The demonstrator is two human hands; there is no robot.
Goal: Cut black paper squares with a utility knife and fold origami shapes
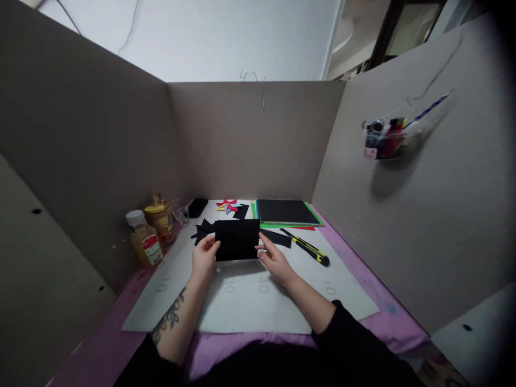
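A rectangular sheet of black paper (237,240) is raised a little above the white board (250,317). My left hand (205,257) pinches its left edge, thumb in front. At the right edge, the fingers of my right hand (274,260) close around the paper's side. Behind the sheet, partly covered by it, lie black pointed paper pieces (203,230) and a black paper strip (278,237). A black and yellow utility knife (308,248) rests just right of the strip.
A stack of coloured paper (288,211), black on top, lies at the back beside a multicoloured paper star (228,206). Along the left stand a bottle (144,238), a yellow-lidded jar (160,219) and a clear cup (181,211). A tool holder (387,140) hangs on the right panel.
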